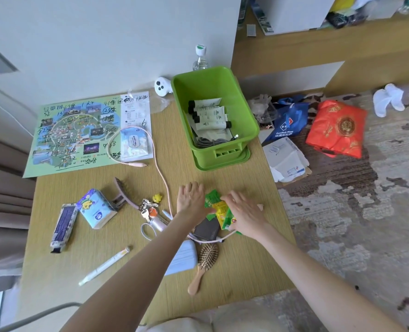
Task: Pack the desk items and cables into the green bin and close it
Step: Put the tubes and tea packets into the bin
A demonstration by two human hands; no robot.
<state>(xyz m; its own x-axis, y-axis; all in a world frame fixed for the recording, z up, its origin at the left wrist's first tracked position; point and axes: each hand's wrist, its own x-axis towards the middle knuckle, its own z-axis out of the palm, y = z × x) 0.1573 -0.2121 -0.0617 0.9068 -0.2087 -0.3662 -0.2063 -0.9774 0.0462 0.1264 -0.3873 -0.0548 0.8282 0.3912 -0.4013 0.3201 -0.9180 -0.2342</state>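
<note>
The green bin (241, 109) stands open on its lid at the desk's far right, holding several white tubes and a grey cable. Near the front of the desk, my left hand (191, 197) lies flat beside green and yellow snack packets (219, 207), fingers spread. My right hand (245, 213) presses on the packets from the right, its fingers curled over them. A dark small box (207, 230) lies under the packets. A pink cable (161, 178) runs across the desk. Keys (148, 208), a hairbrush (204, 262), a pen (105, 265) and a tissue pack (98, 208) lie around.
A map sheet (74, 133) and a wipes pack (134, 142) lie at the back left. A hair claw (123, 196), a purple box (63, 227) and a pale blue case (183, 257) sit nearby. A water bottle (200, 58) and white device (162, 86) stand behind the bin. Bags litter the floor on the right.
</note>
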